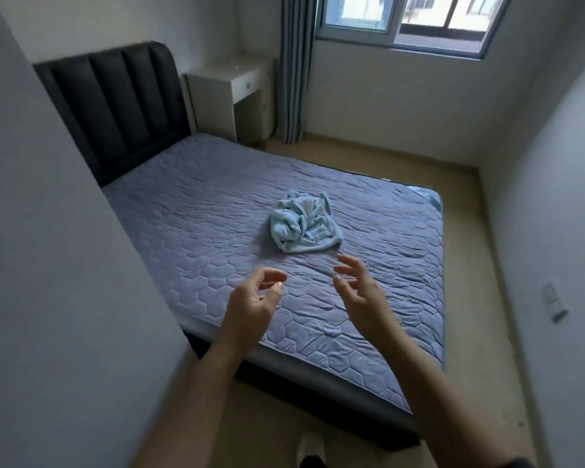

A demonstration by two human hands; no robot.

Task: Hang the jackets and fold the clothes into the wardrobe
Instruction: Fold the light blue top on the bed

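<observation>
Crumpled garment on mattress; nightstand beyond

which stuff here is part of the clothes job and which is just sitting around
Part of the job:
crumpled light blue cloth garment, lying unfolded
left hand and right hand, both empty, held short of it

Just there:
quilted grey-blue mattress under the garment
black padded headboard
white bedside table
grey-blue curtain
window

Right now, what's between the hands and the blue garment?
Head view: only bare quilted mattress between left hand, right hand and the blue garment.
</observation>
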